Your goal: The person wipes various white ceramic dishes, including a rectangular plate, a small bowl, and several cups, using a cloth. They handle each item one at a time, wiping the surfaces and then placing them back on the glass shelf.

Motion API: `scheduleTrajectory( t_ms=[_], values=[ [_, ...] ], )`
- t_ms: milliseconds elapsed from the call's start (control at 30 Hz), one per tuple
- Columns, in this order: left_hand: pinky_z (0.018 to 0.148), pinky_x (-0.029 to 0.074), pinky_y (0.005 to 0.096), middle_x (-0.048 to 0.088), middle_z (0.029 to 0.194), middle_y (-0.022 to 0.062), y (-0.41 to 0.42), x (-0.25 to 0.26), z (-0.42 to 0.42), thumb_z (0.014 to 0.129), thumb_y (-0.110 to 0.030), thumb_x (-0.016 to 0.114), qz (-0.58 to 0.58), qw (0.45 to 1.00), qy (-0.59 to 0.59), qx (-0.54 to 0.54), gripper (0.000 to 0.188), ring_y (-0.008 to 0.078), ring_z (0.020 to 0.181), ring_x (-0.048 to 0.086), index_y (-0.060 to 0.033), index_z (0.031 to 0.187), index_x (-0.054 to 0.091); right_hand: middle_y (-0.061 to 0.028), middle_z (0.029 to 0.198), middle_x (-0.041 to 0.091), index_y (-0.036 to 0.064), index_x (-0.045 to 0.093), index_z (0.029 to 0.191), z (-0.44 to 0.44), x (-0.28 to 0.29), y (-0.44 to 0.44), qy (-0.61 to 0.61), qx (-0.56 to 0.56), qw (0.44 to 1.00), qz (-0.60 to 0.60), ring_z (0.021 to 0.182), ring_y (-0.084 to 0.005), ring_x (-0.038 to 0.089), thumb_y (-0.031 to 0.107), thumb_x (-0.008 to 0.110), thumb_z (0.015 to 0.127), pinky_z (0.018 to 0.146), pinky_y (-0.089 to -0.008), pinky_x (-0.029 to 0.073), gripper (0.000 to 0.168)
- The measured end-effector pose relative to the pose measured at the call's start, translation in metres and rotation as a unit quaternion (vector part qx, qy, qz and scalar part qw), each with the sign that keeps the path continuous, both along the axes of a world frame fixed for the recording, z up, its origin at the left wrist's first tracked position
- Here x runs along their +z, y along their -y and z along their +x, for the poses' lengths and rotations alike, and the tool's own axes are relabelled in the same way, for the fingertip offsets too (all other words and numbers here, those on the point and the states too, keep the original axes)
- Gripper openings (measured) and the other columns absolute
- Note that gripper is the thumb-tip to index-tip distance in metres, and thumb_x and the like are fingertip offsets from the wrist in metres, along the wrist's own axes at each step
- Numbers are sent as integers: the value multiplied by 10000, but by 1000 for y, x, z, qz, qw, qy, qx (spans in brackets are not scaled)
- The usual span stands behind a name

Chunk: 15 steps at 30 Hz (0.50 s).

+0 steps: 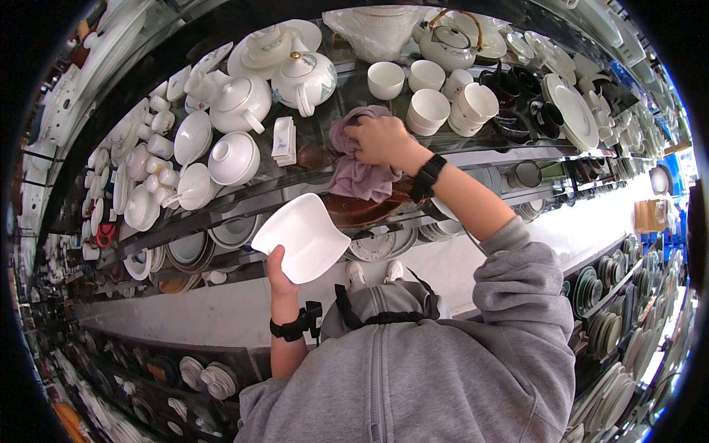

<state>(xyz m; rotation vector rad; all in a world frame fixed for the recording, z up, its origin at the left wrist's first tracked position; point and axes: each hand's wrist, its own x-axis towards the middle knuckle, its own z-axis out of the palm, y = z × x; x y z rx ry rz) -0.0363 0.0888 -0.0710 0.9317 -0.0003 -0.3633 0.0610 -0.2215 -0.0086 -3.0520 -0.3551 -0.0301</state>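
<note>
My left hand grips a white square ceramic bowl by its near left edge, thumb on the inner side. The bowl is tilted and hangs in front of the shelf. With my right hand I hold a bunched mauve cloth on the glass shelf. Part of the cloth drapes over the shelf's front edge. Left of the cloth sit a small round brown object and a stack of small white rectangular dishes. White cups stand to its right.
White teapots and lidded bowls crowd the shelf's left. A bamboo-handled teapot, black cups and white plates stand on the right. A brown oval dish and stacked plates lie on the shelf below. More loaded shelving stands behind me.
</note>
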Motion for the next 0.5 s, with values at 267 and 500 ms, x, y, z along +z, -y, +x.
scheduleTrajectory(
  t_ms=[267,500],
  values=[
    [932,465,406,543,1266,147,2,-4,-4,888,-308,490,-14,1000,17,-21,560,284,1136,555,8,1341,403,-137,946,612,143,554,1158,-83,-7,19,53,-24,998,27,699,-310,655,312,672,684,567,-402,537,516],
    [924,463,387,545,1251,139,-7,3,-12,865,-310,520,-1,999,2,41,579,273,1128,555,11,1334,409,-142,911,609,104,544,1135,-95,-14,-18,52,-93,994,18,691,-286,658,313,692,668,560,-386,531,532]
  ],
)
